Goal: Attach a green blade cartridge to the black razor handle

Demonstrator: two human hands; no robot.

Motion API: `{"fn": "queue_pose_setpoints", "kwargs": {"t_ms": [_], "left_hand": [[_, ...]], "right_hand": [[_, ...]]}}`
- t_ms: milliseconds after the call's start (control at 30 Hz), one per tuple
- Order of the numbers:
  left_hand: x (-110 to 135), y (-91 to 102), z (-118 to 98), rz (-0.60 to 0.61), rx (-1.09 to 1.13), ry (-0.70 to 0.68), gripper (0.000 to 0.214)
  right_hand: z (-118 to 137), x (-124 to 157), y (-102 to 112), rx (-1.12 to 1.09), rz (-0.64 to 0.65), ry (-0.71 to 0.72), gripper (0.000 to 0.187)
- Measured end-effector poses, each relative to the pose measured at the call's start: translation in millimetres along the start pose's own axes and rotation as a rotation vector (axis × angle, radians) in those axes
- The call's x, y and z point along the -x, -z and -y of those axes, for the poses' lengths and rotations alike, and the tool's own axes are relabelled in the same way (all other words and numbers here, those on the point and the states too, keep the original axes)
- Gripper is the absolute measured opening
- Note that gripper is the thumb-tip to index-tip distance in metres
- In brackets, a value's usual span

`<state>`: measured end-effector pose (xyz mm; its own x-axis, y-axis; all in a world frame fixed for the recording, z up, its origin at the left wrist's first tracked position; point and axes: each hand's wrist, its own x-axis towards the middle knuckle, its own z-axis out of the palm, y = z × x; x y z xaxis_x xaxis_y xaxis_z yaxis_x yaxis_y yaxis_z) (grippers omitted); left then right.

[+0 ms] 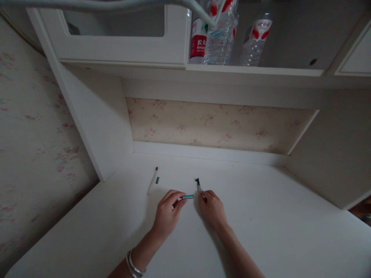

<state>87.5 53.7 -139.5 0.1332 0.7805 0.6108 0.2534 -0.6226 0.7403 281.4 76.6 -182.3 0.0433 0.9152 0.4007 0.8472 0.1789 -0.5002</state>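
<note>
Between thumb and fingers, my left hand (169,212) pinches a razor cartridge (188,197), a small dark bar with a green strip that sticks out to the right. A short gap to the right, my right hand (213,208) is closed around the handle of a razor (198,186), silver with a black head that points away from me. The rest of the handle is hidden in the fingers. Beyond my left hand, a second small green-and-dark cartridge (157,180) lies on the white desk (261,224), beside a thin white toothbrush (152,182) with a dark end.
Above the desk hangs a white shelf (255,71) with several plastic water bottles (220,38). A pale curved bar (116,5) crosses the top of the view. White side panels (95,116) and a floral wallpapered back (208,123) enclose the desk.
</note>
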Motion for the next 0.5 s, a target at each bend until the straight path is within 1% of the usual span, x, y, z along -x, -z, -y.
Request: {"fn": "queue_pose_setpoints", "kwargs": {"t_ms": [100,200,300,400,467,500], "left_hand": [[0,0.8,-1,-0.007,0.002,0.000,0.015],[-1,1.7,-1,-0.008,0.006,0.008,0.015],[-1,2.3,-1,-0.013,0.000,0.010,0.017],[-1,2.7,1,-0.026,-0.007,0.002,0.019],[-1,3.1,1,-0.035,-0.009,-0.001,0.018],[-1,3.3,2,-0.036,-0.010,-0.001,0.017]], "right_hand": [[0,0,4,-0.013,-0.047,-0.022,0.020],[3,1,13,-0.047,-0.110,-0.034,0.027],[14,8,27,-0.203,-0.164,-0.025,0.030],[38,33,46,-0.488,-0.186,-0.042,0.029],[58,63,66,-0.658,-0.133,-0.079,0.025],[68,82,78,-0.708,-0.095,-0.086,0.020]]}}
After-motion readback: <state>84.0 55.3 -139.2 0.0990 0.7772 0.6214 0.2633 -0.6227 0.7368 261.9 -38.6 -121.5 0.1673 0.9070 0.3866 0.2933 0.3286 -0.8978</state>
